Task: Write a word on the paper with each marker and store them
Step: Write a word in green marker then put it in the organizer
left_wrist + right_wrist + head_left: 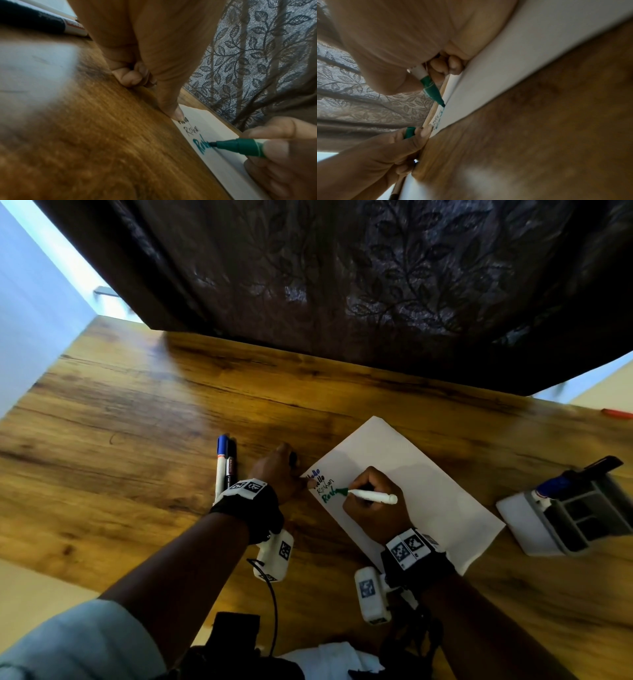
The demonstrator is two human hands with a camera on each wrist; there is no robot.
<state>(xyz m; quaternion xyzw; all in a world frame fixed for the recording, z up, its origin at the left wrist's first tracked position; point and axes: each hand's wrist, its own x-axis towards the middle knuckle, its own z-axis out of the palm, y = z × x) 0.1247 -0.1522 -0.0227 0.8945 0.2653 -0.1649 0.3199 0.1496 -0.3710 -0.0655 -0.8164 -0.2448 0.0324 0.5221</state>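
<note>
Head view: the person's right hand is wrapped around the green marker in a normal pen grip, tip down on the paper, partway through a green word. The paper lies angled on the table, probably so the writing arm can move comfortably. The left hand sits at the sheet's near-left corner, thumb pressing it down so it doesn't slide. There are four lines of writing on the sheet, counting the unfinished green one. Two capped markers lie side by side just left of the left hand, one blue-capped and one dark, looks like they're parked there out of the way. The organizer stands well off to the right with a blue-tipped thing poking out, so storing mostly isn't done yet.

Left wrist view: most fingers are curled under, with one fingertip pinning the paper's corner. The green tip touches the end of "Rob".

Right wrist view: the left hand also pinches the green cap while holding the sheet, presumably ready for recapping. So that's three markers clearly visible and one cap off.
</note>
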